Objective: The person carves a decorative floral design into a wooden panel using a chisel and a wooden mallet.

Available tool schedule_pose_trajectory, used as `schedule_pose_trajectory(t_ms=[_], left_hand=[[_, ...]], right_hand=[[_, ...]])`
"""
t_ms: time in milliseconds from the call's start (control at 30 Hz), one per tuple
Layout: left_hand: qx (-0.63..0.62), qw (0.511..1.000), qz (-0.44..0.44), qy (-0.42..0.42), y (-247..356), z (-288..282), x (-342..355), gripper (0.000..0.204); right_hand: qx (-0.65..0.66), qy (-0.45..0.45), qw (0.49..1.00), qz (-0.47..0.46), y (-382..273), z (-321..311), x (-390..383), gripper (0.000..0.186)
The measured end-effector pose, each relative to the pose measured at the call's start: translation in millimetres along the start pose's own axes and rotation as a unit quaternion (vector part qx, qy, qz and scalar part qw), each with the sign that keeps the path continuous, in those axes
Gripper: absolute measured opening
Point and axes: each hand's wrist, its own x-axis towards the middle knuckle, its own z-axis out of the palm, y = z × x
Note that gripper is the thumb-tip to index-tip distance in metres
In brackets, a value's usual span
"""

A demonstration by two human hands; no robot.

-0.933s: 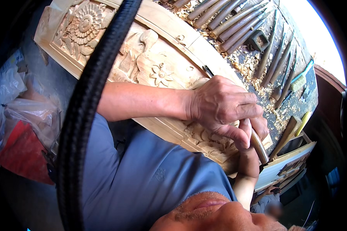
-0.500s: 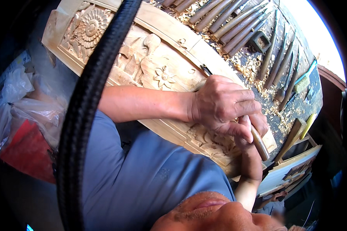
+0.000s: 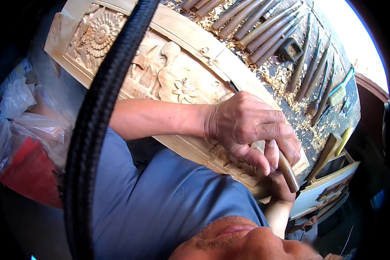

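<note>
Head view: over the carved panel [image 3: 169,82], near its right end, the right hand [image 3: 271,160] closes thumb and fingers around a wooden-handled tool [image 3: 289,175]. Above it, the left hand [image 3: 245,125] curls its fingers; what they press is hidden. An uneven push could slip and gouge the panel.
</note>
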Motion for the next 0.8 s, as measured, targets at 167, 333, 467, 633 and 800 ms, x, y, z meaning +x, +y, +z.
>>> schedule_pose_trajectory(t_ms=[167, 333, 467, 633, 800], left_hand=[[-0.009, 1.000, 0.005, -0.014, 1, -4, 0, 0.081], [0.000, 1.000, 0.013, -0.018, 1, -4, 0, 0.086], [0.005, 1.000, 0.014, -0.025, 1, -6, 1, 0.088], [0.021, 0.999, 0.010, -0.022, -1, -2, -5, 0.089], [0.044, 0.999, 0.015, -0.010, 2, -1, -5, 0.084]], right_hand=[[0.002, -0.002, 0.999, 0.035, -6, -1, -1, 0.011], [0.010, -0.001, 0.999, 0.041, 2, 0, -1, 0.011], [0.019, -0.001, 0.999, 0.047, 3, -1, 0, 0.011], [0.029, -0.006, 0.997, 0.070, -2, -6, -2, 0.011], [0.029, -0.014, 0.998, 0.056, 1, 0, -3, 0.011]])
